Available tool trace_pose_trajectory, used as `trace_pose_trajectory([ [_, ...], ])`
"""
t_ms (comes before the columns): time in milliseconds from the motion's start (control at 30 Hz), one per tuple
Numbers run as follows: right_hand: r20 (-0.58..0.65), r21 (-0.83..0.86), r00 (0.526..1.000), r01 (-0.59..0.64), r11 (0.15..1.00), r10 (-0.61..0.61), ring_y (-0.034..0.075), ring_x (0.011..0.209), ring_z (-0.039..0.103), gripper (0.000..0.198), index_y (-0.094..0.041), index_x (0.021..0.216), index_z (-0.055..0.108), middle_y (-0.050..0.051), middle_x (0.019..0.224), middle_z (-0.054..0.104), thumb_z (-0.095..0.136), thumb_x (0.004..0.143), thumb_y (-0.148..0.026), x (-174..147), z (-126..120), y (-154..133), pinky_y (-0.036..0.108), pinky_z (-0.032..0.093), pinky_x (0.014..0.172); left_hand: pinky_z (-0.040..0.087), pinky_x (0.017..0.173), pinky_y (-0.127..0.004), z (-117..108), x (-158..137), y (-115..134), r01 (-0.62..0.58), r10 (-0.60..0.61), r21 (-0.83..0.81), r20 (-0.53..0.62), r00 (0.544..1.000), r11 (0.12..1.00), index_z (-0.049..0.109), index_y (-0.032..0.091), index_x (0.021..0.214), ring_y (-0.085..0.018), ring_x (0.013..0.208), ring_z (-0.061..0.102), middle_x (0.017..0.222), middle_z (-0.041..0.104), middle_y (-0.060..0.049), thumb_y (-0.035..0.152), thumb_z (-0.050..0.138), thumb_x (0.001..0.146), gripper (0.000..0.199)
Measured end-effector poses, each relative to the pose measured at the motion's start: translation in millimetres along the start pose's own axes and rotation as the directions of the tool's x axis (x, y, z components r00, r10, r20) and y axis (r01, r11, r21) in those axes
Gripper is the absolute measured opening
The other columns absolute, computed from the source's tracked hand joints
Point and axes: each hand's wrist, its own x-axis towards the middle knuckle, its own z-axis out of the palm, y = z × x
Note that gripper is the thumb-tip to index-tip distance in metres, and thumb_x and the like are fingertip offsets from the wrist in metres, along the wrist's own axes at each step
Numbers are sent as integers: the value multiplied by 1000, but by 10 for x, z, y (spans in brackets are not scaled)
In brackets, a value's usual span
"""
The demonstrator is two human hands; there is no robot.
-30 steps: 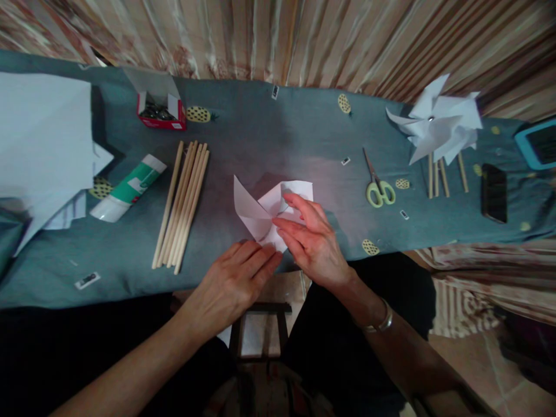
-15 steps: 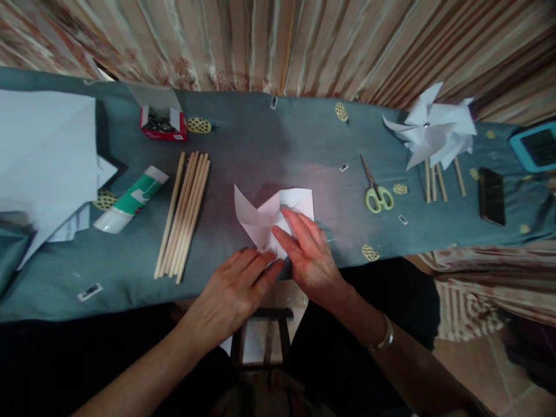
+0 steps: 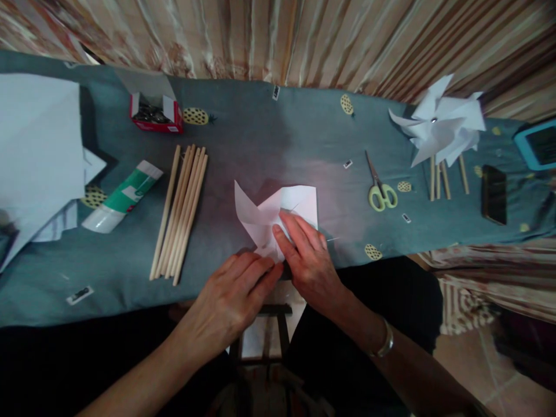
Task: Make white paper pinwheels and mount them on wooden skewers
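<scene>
A white paper pinwheel (image 3: pixel 295 200), partly folded, lies at the front edge of the cloth-covered table. One of its blades stands up at the left, while the far right corner lies nearly flat. My left hand (image 3: pixel 237 286) grips the near edge, its fingers close together and its thumb at the paper. With fingertips near the middle, my right hand (image 3: pixel 310 258) holds the folded paper down; the part beneath those fingers is hidden. A bundle of wooden sticks (image 3: pixel 180 214) lies left of my hands. To the right are scissors (image 3: pixel 380 191) with pale green handles.
At the back left, a red box (image 3: pixel 156 116) of small metal pieces stands open. A green-and-white tube (image 3: pixel 125 197) lies beside stacked white paper (image 3: pixel 39 139). Finished pinwheels (image 3: pixel 443 124) on sticks, a dark phone (image 3: pixel 494 195) and a blue-framed device (image 3: pixel 536 145) are at the right.
The view has shifted slightly, so objects on the left sit further left. Both hands keep almost the same hold on the paper pinwheel.
</scene>
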Motion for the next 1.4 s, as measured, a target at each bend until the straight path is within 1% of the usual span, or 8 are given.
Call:
trace_pose_trajectory([
  [300,4,55,999,-49,997,49,28,135,41,44,-16,132,52,15,143,49,35,92,-10,14,-79,57,48,42,103,54,80,-37,49,-33,-56,-21,20,51,21,1000,998,54,10,119,-22,95,58,104,64,-10,12,52,92,28],
  [500,-143,206,979,-113,972,144,24,133,44,49,-9,137,46,17,141,50,35,89,-11,127,-253,310,46,39,110,52,79,-36,44,-31,-90,-29,29,91,4,1000,995,53,9,120,-23,95,58,104,65,-12,7,57,88,33],
  [600,-103,254,967,-199,947,231,23,135,42,49,-12,139,43,13,143,49,34,92,-16,297,-262,510,47,34,114,52,79,-36,29,-23,-100,-19,19,120,2,1000,993,52,11,121,-23,92,59,102,65,-11,10,58,88,34],
  [700,-10,302,978,-194,933,207,23,134,44,50,-14,142,41,12,144,49,38,92,-19,476,-246,660,46,35,114,51,76,-36,9,-18,-115,-5,5,134,1,1000,991,51,10,122,-23,88,60,98,66,-11,12,57,89,33],
  [833,27,366,980,-193,910,197,22,123,55,47,-19,138,46,10,132,60,44,91,-19,573,-259,736,45,43,107,50,74,-36,-45,-19,-182,-8,7,173,10,1000,985,52,10,122,-22,85,60,93,67,-9,10,56,88,34],
  [1000,1,468,947,-285,836,322,19,96,66,42,-21,129,56,6,109,70,55,88,-23,480,-278,808,38,52,93,51,77,-37,-146,-21,-346,12,-12,266,0,1000,964,53,13,121,-23,87,61,95,67,-8,9,56,88,34],
  [1200,56,585,885,-404,703,462,16,78,67,39,-18,119,63,2,84,74,62,81,-26,315,-239,880,33,54,79,54,81,-41,-225,-1,-531,82,-65,307,-66,996,948,54,19,120,-23,92,60,101,66,-7,11,53,90,31],
  [1400,193,605,843,-505,616,501,17,68,67,35,-18,110,66,2,77,74,64,77,-30,101,-306,842,33,52,69,54,83,-42,-257,62,-385,90,-59,250,-128,990,964,50,18,125,-24,97,57,105,63,-10,4,54,87,41],
])
